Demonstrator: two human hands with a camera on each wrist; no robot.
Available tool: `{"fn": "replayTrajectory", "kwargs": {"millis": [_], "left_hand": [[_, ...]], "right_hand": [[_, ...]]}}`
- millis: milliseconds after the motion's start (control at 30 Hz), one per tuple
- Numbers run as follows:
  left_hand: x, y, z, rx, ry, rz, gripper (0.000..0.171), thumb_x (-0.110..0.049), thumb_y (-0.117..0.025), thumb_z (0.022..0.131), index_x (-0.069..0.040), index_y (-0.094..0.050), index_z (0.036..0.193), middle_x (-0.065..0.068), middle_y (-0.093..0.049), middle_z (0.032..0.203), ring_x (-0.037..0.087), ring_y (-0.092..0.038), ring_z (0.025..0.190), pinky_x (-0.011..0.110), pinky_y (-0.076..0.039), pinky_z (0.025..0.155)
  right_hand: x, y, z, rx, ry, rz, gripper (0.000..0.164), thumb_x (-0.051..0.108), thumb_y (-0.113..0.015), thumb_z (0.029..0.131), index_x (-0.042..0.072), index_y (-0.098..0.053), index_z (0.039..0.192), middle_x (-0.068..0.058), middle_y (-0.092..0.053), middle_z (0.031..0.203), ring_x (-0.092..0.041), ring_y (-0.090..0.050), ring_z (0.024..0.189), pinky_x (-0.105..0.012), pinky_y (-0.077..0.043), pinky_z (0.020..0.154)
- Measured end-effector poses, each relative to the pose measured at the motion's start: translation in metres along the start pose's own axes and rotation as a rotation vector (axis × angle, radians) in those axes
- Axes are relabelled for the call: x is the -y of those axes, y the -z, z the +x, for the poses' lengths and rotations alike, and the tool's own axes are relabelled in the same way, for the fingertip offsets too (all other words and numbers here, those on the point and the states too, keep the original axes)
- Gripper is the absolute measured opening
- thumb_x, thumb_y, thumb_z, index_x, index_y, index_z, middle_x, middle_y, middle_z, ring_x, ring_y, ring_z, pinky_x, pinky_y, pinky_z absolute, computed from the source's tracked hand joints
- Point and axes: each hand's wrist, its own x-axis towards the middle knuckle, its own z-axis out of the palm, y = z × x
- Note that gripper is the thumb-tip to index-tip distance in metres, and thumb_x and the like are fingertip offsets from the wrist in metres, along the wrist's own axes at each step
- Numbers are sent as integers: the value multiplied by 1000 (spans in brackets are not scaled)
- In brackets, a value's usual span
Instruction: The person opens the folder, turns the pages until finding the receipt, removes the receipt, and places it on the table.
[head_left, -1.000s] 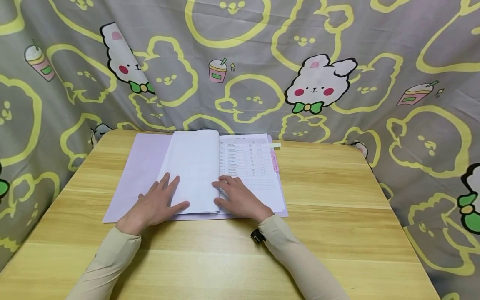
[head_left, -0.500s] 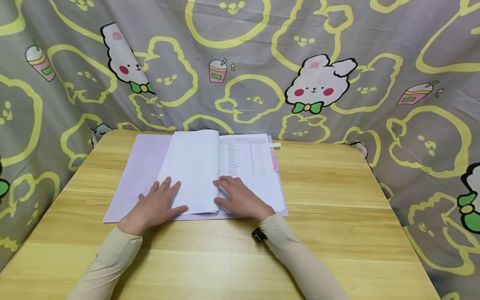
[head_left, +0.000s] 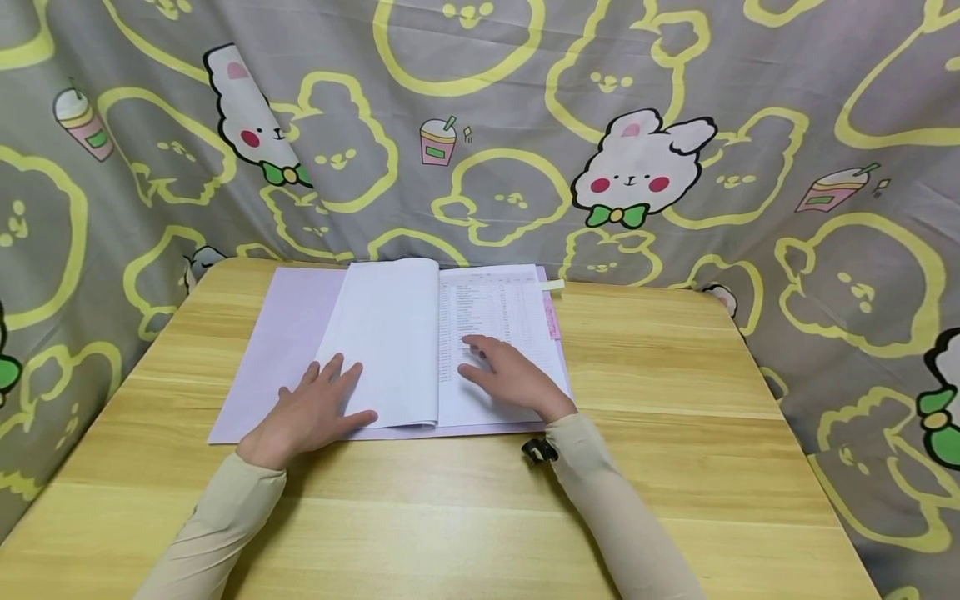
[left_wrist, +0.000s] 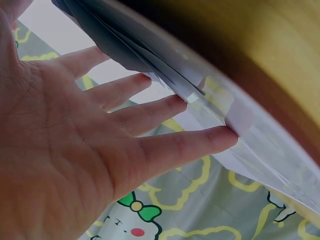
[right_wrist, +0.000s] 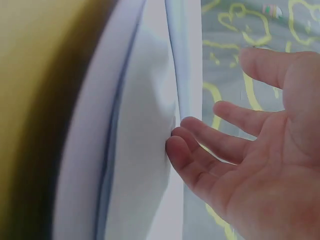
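An open lilac folder lies on the table with white sheets in it. Over its left side a blank page is turned, and a printed table of rows covers the right-hand page. My left hand rests with spread fingers across the blank page and the folder's left cover; the left wrist view shows its fingertips against the sheets. My right hand is over the printed page, fingers loosely bent and holding nothing. In the right wrist view its lower fingertips are at the paper; contact is hard to tell.
A pale yellow tab and a pink tab stick out from the right edge of the sheets. The wooden table ends at a grey patterned curtain behind and at both sides.
My right hand has moved right, off the edge of the turned page and onto the printed page. The left hand stays nearly where it was.
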Motion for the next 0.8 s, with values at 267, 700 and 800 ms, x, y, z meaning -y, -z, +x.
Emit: {"fn": "replayTrajectory", "kwargs": {"millis": [267, 700, 800], "left_hand": [[0, 0, -1, 2, 2, -1, 91, -65, -60, 94, -6, -36, 159, 32, -24, 163, 65, -22, 144, 90, -25, 93], [1, -1, 0, 4, 2, 10, 92, -66, -59, 93, -7, -35, 159, 31, -24, 163, 64, -22, 144, 89, -25, 94], [1, -1, 0, 4, 2, 11, 92, -66, -59, 93, -6, -35, 159, 32, -24, 163, 64, -22, 144, 89, -25, 94]], "right_hand": [[-23, 25, -3, -61, -102, 91, 63, 42, -58, 103, 9, -44, 155, -17, -55, 146, -31, -52, 135, -50, -41, 113], [-50, 53, -14, -177, -288, 195, 65, 41, -56, 104, 9, -37, 158, -19, -37, 162, -39, -35, 149, -56, -32, 119], [-54, 53, -12, -183, -319, 198, 68, 41, -56, 104, 10, -32, 159, -22, -32, 164, -39, -32, 151, -56, -31, 119]]}}
